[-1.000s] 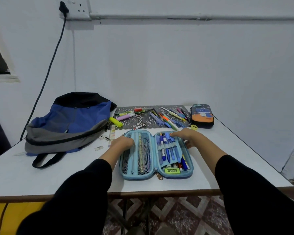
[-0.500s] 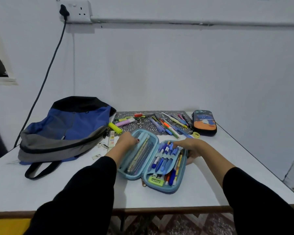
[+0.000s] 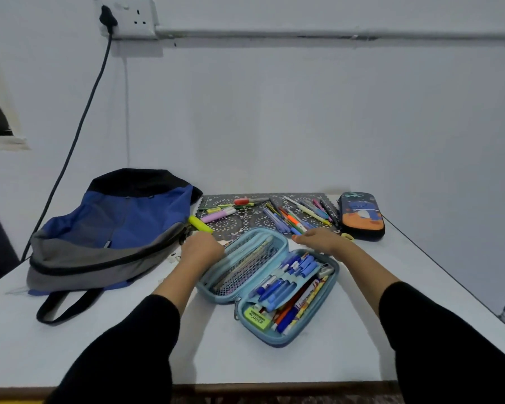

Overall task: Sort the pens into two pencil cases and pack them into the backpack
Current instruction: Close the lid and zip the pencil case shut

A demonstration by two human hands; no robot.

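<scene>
The light blue pencil case [image 3: 277,342] lies open on the white table [image 3: 318,363], between the person's forearms. The left hand [image 3: 201,249] sits against the outer rim of the mesh half. Its fingers fold out of sight, so whether they clasp the rim cannot be told. The right hand [image 3: 321,242] rests at the far end of the pen half, with its fingers stretched loosely leftward and holding nothing.

Both halves run diagonally from near left to far right. The blue pens [image 3: 277,287] strapped inside follow that line, with their caps toward the far right. A green eraser [image 3: 257,317] at the near end carries dark print that is upside down and unreadable. The red lettering on a white marker [image 3: 305,297] is too small to read.

Beyond the case, loose pens [image 3: 286,218] lie on a patterned mat [image 3: 245,227]. A dark pencil case [image 3: 362,217] lies closed to the right of the mat, and a blue and grey backpack [image 3: 123,225] slumps to the left.
</scene>
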